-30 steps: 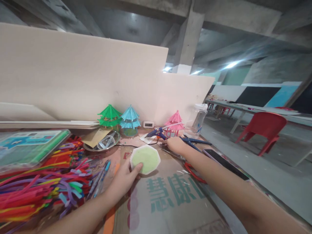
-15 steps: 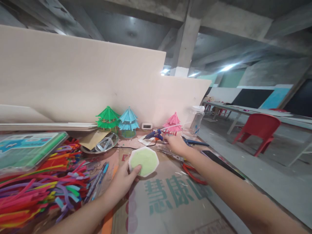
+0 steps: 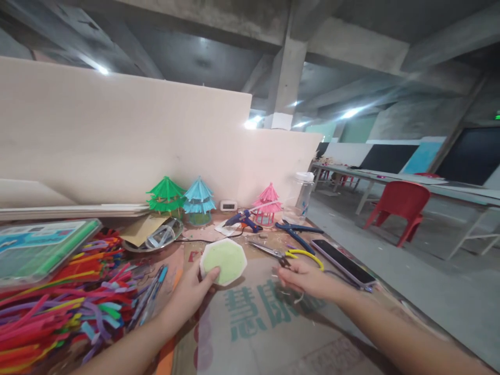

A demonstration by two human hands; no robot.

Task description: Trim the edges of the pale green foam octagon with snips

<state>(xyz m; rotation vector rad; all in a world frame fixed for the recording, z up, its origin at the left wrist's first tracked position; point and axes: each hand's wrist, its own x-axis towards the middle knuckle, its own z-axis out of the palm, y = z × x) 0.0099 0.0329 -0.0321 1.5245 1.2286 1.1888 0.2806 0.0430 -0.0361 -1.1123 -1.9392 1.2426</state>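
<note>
Right now we have a many-sided piece (image 3: 224, 260), pale green with a white rim, over the far part of a printed cardboard sheet (image 3: 250, 351). Our left hand (image 3: 194, 285) clamps its near left edge, thumb on the green face and the other fingers mostly hidden behind. To the right, our right hand (image 3: 307, 278) has its fingers curled at the handle end of some scissors (image 3: 269, 251), whose blades point far left; the hand covers that end, so we cannot tell how firmly it grips. A yellow handle (image 3: 307, 253) curves just beyond the hand, and we cannot tell which tool it belongs to.

Beyond the piece, we see a blue glue gun (image 3: 244, 216) with its nozzle at a white scrap (image 3: 226, 228). Behind it stand a pink model roof (image 3: 269, 194) on the right and blue (image 3: 199, 194) and green (image 3: 166, 188) ones on the left, with a small white clock (image 3: 228, 205) between. Farther right we have dark blue pliers (image 3: 299, 229), a phone (image 3: 344, 263) and a clear bottle (image 3: 303, 195). On our left lie pens (image 3: 150, 299), a heap of bright fuzzy strips (image 3: 58, 307) and a plastic case (image 3: 42, 250).
</note>
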